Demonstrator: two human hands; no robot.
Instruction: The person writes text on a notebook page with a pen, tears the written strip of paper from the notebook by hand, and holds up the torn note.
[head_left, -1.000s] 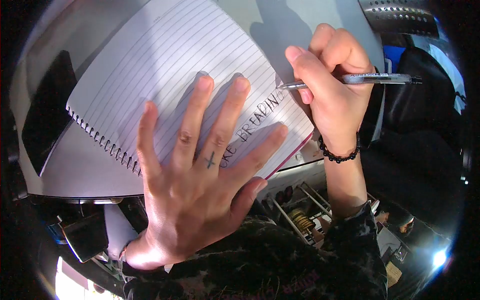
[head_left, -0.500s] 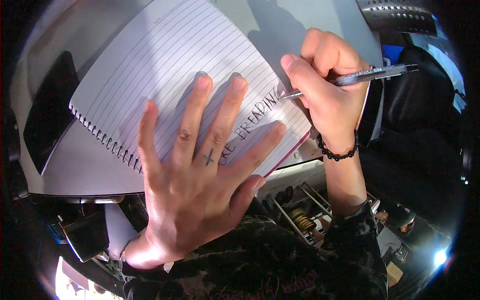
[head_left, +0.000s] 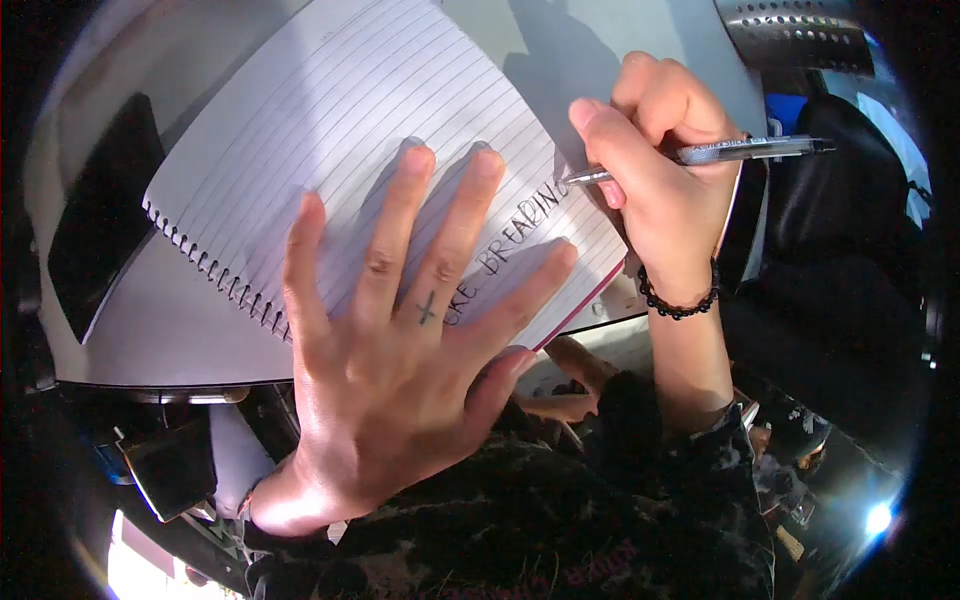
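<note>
A lined spiral notebook [head_left: 300, 130] lies tilted on the table, its coil along the lower left edge. My left hand [head_left: 390, 330] rests flat on the page with fingers spread, covering part of the handwriting. In capital letters, the dark writing [head_left: 510, 242] reads "...OKE BREARING", its start hidden under my hand and its last letter close to the pen. My right hand [head_left: 665, 170] grips a clear-barrelled black pen [head_left: 745, 150], whose tip touches or nearly touches the page near its right edge. A black beaded bracelet circles my right wrist.
The pale table [head_left: 210, 340] carries a dark flat object [head_left: 105, 220] left of the notebook. A perforated metal piece [head_left: 795, 35] stands at the upper right. Beyond the table's right side is a black padded seat [head_left: 840, 190].
The pen and my right hand have shifted very slightly, at the end of the writing. The notebook and left hand sit slightly further right in view. Below the table edge, skin-toned shapes now show.
</note>
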